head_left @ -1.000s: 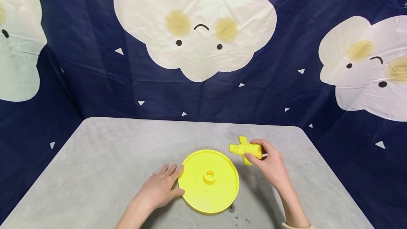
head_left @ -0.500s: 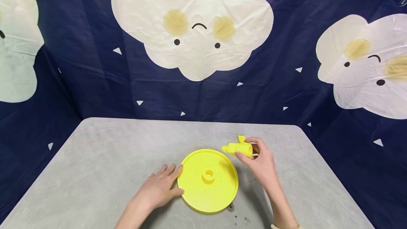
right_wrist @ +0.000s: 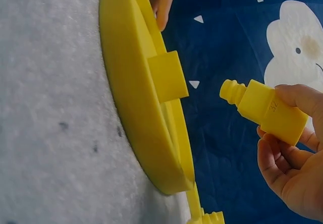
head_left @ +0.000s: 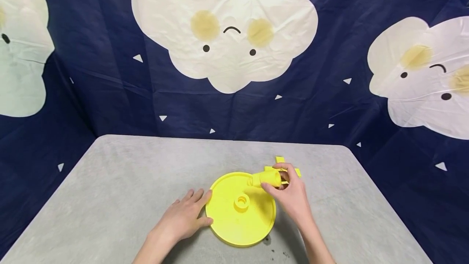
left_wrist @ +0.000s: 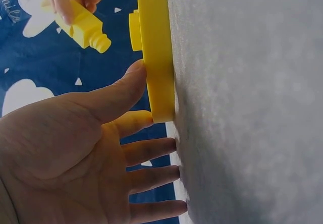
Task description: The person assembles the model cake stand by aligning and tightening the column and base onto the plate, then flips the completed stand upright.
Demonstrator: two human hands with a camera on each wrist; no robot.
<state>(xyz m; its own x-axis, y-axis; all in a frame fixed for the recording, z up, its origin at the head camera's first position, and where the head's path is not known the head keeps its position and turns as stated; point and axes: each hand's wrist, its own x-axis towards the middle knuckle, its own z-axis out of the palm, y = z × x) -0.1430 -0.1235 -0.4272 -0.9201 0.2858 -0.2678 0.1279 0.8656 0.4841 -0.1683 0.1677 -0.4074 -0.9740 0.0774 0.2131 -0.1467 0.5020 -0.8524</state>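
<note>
A round yellow base (head_left: 229, 223) with a raised rim lies on the table, a short hollow socket (head_left: 241, 201) rising from its centre. My left hand (head_left: 185, 215) rests at its left edge, thumb and index finger touching the rim. In the left wrist view the other fingers stretch straight to the tabletop. Between thumb and fingers, my right hand (head_left: 291, 190) holds a yellow post (right_wrist: 272, 112) with a blocky body and a threaded end. The post is tilted above the base's far right part, its threaded end pointing left and apart from the socket in the right wrist view.
A yellow cross-shaped piece (head_left: 280, 159) lies on the table behind my right hand, which partly covers it. The grey table (head_left: 146, 166) ends at a dark blue curtain (head_left: 117, 105) printed with clouds. Small dark marks (head_left: 267, 239) dot the tabletop near the base.
My right hand has carried the post leftward over the base's far right part. The cross-shaped piece behind it shows apart from the post. The left hand and base stay in place.
</note>
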